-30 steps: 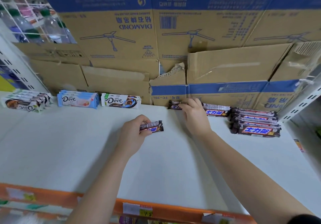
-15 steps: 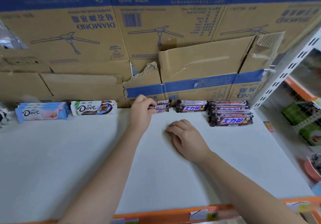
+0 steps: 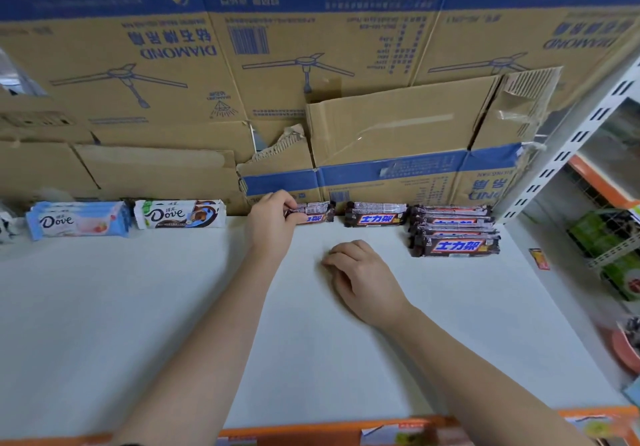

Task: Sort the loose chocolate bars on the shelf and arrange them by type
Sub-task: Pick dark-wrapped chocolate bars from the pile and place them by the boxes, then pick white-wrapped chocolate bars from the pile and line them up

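Small Snickers bars lay at the back of the shelf, held at one end by the left hand.
The left hand's thumb and fingers were curled round the left end of that short stack, close against the cardboard boxes. The right hand rested on the bare shelf just in front, fingers loosely curled and holding nothing. Right of the held stack lay a pair of longer Snickers bars, then a taller Snickers pile beside the white shelf upright. To the left lay brown-and-white Dove bars and, beyond them, pale blue Dove bars.
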`<state>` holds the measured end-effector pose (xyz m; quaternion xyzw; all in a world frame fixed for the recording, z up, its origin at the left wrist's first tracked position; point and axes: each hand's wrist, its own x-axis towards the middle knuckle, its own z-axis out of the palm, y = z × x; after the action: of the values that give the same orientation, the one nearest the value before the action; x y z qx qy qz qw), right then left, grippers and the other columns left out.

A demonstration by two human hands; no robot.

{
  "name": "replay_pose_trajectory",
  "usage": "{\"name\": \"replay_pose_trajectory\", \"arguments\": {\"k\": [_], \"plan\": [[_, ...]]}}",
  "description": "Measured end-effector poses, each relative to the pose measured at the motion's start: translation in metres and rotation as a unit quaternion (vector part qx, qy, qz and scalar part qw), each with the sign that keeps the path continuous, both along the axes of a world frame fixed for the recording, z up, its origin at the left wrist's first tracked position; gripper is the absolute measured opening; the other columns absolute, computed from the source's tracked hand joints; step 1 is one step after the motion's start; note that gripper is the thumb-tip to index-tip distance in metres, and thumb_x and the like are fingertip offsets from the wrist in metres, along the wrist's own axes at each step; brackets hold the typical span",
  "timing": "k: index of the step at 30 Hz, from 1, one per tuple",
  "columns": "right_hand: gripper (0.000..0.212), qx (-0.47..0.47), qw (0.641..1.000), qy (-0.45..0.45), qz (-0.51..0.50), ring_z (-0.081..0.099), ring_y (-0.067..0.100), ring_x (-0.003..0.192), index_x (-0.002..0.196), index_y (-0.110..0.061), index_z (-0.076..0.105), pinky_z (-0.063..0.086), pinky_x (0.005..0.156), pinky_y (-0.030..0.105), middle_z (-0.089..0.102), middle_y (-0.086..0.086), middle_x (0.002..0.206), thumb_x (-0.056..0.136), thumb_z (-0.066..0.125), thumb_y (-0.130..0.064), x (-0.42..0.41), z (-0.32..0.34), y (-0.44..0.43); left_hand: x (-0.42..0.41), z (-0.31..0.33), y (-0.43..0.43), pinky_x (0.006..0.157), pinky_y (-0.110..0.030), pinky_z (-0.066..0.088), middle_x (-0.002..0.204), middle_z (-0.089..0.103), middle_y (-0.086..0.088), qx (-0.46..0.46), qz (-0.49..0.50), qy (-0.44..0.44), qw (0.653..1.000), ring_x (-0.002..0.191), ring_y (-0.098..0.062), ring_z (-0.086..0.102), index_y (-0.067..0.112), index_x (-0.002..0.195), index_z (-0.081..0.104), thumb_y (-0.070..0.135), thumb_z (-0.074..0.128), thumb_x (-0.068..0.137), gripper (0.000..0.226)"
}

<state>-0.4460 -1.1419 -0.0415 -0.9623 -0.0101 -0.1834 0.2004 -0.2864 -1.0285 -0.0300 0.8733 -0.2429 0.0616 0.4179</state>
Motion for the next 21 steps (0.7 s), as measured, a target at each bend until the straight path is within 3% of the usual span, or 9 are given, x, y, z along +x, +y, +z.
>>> {"name": "replay_pose_trajectory", "arguments": {"k": [4, 10, 15, 21], "plan": [[0.022, 0.002, 1.000, 0.005, -0.002, 0.053, 0.026, 0.086, 0.099, -0.014, 0.066, 0.047, 0.079, 0.034, 0.064, 0.001, 0.098, 0.082, 0.055, -0.007, 0.000, -0.001, -0.001, -0.003, 0.003, -0.002, 0.068, -0.031, 0.045, 0.089, 0.057, -0.001, 0.013, 0.006, -0.008, 1.000, 0.077, -0.016, 0.055, 0.012, 0.091, 0.061, 0.020, 0.079, 0.070, 0.029], [0.025, 0.026, 1.000, 0.007, 0.006, 0.053, 0.025, 0.088, 0.098, -0.015, 0.067, 0.048, 0.078, 0.036, 0.064, -0.001, 0.093, 0.078, 0.055, -0.006, 0.015, 0.003, 0.009, -0.007, 0.000, 0.033, 0.072, -0.042, 0.051, 0.098, 0.059, -0.002, 0.018, 0.034, -0.031, 0.999, 0.083, -0.023, 0.060, 0.013, 0.096, 0.061, 0.018, 0.072, 0.078, 0.022], [0.025, 0.046, 0.997, 0.001, 0.056, 0.054, 0.024, 0.093, 0.098, -0.016, 0.068, 0.046, 0.082, 0.034, 0.065, -0.002, 0.095, 0.082, 0.050, -0.010, 0.050, 0.011, 0.055, -0.010, -0.002, 0.112, 0.072, -0.042, 0.051, 0.094, 0.064, -0.003, 0.057, 0.085, -0.054, 0.993, 0.084, -0.026, 0.061, 0.016, 0.094, 0.062, 0.027, 0.063, 0.085, 0.015], [0.024, 0.052, 0.989, 0.003, 0.139, 0.057, 0.025, 0.095, 0.099, -0.016, 0.067, 0.043, 0.085, 0.030, 0.065, -0.001, 0.099, 0.083, 0.050, -0.013, 0.096, 0.016, 0.157, -0.017, -0.003, 0.245, 0.069, -0.042, 0.053, 0.086, 0.065, -0.004, 0.113, 0.138, -0.081, 0.981, 0.080, -0.025, 0.064, 0.016, 0.092, 0.064, 0.037, 0.050, 0.086, 0.025]]}}
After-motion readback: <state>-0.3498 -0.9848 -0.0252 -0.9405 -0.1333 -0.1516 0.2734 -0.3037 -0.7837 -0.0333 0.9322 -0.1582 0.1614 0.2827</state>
